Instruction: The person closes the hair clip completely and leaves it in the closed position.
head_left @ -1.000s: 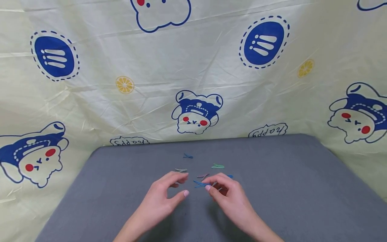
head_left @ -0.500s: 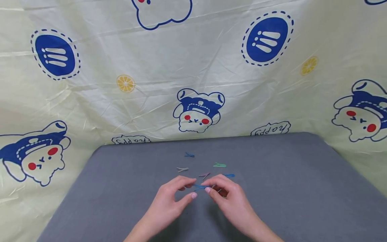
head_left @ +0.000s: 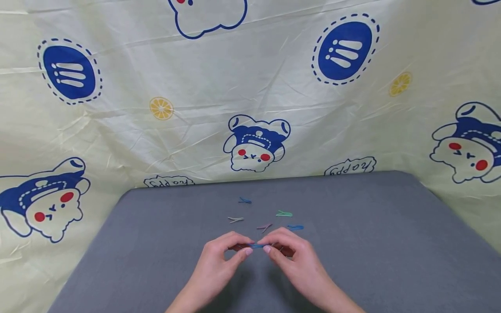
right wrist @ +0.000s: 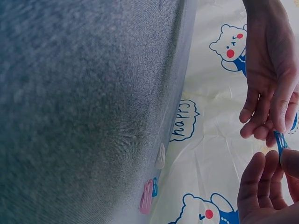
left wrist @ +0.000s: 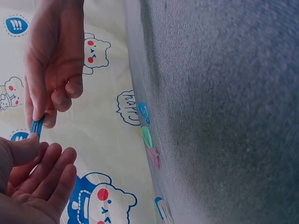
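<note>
A blue snap hair clip [head_left: 257, 246] is held above the table between both hands. My left hand [head_left: 217, 261] pinches its left end between thumb and fingertips. At the right end, the thumb and index finger of my right hand [head_left: 295, 252] pinch it as well. In the left wrist view the hair clip [left wrist: 36, 126] spans the short gap between the two sets of fingertips, and the right wrist view shows the same clip [right wrist: 281, 141] from the other side. Fingertips cover both of its ends. The remaining fingers of each hand are loosely bent.
On the grey table [head_left: 156, 243] beyond the hands lie several hair clips: a dark blue one [head_left: 245, 200], a whitish one [head_left: 235, 219], a pink one [head_left: 264, 227], a green one [head_left: 284, 213] and a blue one [head_left: 295, 227]. A printed curtain [head_left: 195, 87] hangs behind.
My left hand has moved right and taken hold of the clip's left end. The clip's spread prongs now look pressed together. My right hand has kept its pinch, almost in place.
</note>
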The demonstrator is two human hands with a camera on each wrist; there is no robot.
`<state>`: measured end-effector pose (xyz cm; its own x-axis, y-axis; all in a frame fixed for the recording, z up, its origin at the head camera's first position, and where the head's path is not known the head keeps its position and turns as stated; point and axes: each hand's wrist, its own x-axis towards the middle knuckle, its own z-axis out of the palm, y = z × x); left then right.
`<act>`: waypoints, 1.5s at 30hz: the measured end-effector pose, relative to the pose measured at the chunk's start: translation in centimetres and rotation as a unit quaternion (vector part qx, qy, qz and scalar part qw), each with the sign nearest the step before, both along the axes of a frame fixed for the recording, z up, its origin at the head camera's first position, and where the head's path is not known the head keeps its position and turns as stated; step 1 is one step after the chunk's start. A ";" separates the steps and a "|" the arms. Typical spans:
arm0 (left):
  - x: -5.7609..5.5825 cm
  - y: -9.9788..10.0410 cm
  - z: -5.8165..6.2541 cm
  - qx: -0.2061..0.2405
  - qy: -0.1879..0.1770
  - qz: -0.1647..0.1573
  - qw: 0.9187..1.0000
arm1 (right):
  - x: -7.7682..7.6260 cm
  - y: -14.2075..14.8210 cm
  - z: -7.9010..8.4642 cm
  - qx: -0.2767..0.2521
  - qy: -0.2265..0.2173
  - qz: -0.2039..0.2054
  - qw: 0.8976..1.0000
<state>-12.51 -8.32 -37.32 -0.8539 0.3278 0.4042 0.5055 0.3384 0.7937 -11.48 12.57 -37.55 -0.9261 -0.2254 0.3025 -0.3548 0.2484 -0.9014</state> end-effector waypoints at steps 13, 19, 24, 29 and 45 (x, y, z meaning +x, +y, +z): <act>0.1 0.1 0.0 0.025 0.003 0.021 0.999 | -0.4 0.3 -0.3 -0.042 -0.009 0.043 0.998; 0.2 0.2 0.1 0.053 0.009 0.027 0.998 | -0.5 0.4 -0.4 -0.063 0.003 0.061 0.996; 0.3 0.3 0.2 0.050 -0.008 0.042 0.998 | -0.5 0.5 -0.5 -0.076 0.010 0.063 0.995; 0.3 0.5 0.1 0.041 0.008 0.051 0.998 | -0.6 0.5 -0.6 -0.078 -0.008 0.044 0.996; 0.5 0.5 -0.2 0.048 0.020 0.026 0.998 | -0.6 0.3 -1.0 -0.082 0.011 0.037 0.996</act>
